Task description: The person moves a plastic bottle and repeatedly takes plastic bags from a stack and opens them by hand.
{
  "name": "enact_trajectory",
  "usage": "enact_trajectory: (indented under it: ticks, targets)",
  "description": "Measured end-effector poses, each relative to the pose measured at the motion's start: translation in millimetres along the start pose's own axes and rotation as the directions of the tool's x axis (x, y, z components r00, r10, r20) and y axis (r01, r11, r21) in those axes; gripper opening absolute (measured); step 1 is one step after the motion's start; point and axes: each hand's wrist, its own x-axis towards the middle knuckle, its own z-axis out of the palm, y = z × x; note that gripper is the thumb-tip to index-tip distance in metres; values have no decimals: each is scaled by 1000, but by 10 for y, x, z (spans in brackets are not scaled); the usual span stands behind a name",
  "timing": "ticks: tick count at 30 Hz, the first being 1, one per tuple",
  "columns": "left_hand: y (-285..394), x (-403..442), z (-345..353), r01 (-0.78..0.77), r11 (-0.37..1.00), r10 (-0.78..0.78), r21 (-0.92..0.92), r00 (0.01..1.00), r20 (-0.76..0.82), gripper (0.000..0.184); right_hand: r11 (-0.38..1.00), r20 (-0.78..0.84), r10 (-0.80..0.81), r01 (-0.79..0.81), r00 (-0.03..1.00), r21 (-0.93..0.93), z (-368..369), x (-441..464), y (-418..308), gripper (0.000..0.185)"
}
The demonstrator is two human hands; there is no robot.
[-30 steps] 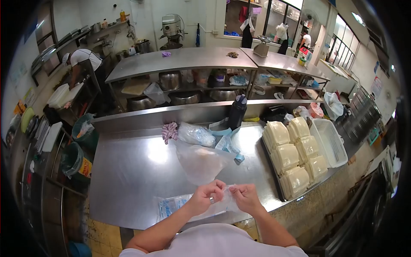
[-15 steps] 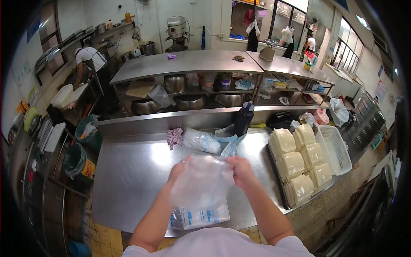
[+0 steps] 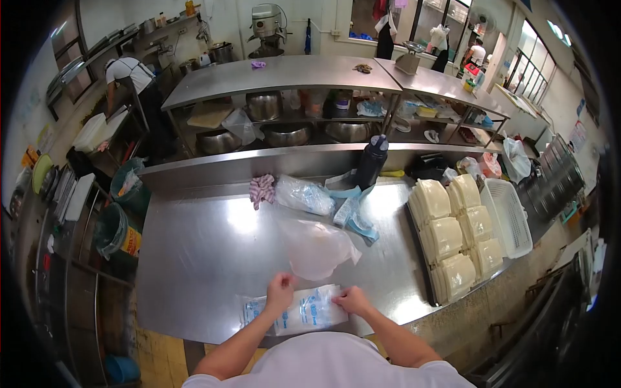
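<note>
A flat clear plastic packet with blue print (image 3: 317, 309) lies on the steel table (image 3: 187, 271) close to my body. My left hand (image 3: 280, 292) is closed over the packet's upper part, fingers curled; what they grip is hidden. At the packet's right edge, my right hand (image 3: 352, 301) pinches the plastic between thumb and fingers. Just beyond both hands lies a loose, translucent plastic bag (image 3: 320, 249), untouched and slightly puffed.
Behind the bag are a striped cloth (image 3: 262, 191), a bundled clear plastic bag (image 3: 304, 195), a blue strip of packaging (image 3: 356, 220) and a dark bottle (image 3: 371, 161). Bagged pale stacks (image 3: 446, 236) fill a tray at right, beside a white basket (image 3: 506, 220). Another person (image 3: 132, 77) bends at far left.
The translucent bag, held up between both hands before, now lies on the table. Both hands have come down and nearer to me, onto the printed packet. The view has tilted slightly downward.
</note>
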Motion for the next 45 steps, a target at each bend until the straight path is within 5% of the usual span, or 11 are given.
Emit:
enact_trajectory:
  ticks: [4, 8, 14, 17, 23, 29, 32, 35, 38, 42, 45]
  targets:
    - [185, -673, 147, -317, 795, 266, 518, 948, 173, 56, 813, 18, 43, -45, 999, 581, 143, -86, 303, 21]
    - [-41, -782, 73, -537, 566, 366, 626, 844, 393, 75, 712, -340, 98, 172, 935, 680, -63, -278, 494, 19]
    - [454, -816, 157, -465, 787, 352, 406, 878, 325, 76, 837, -399, -137, 321, 907, 443, -626, -918, -55, 13]
    - [1370, -893, 277, -636, 768, 586, 75, 745, 318, 79, 761, -288, -307, 416, 907, 498, -784, -1248, -536, 10]
    - [1921, -859, 369, -46, 983, 143, -176, 794, 591, 34, 861, -287, -423, 480, 860, 170, -1072, -1519, -1120, 23]
    - [1968, -810, 194, 31, 722, 473, -692, 707, 526, 6, 758, -338, -364, 487, 868, 434, -939, -1311, -1216, 32]
    - [1973, -693, -136, 205, 566, 519, -799, 665, 538, 17, 245, -181, -173, 220, 968, 944, -1185, -1278, -1559, 29]
    - [2101, -457, -465, 122, 511, 531, -851, 734, 423, 32, -262, -127, -544, -24, 829, 965, -1479, -1055, -1603, 24]
    - [2185, -5, -590, 471, 247, 454, -847, 716, 530, 37, -179, -99, -604, -14, 791, 984, -1634, -950, -1962, 30]
    - [1491, 687, -437, 544, 460, -48, -701, 804, 593, 34, 424, -102, -71, 122, 992, 898, -1240, 5, -1699, 19]
    - [596, 890, -199, 578, 527, -236, -623, 804, 546, 34, 307, 14, -139, 30, 990, 951, -606, 492, -1032, 14]
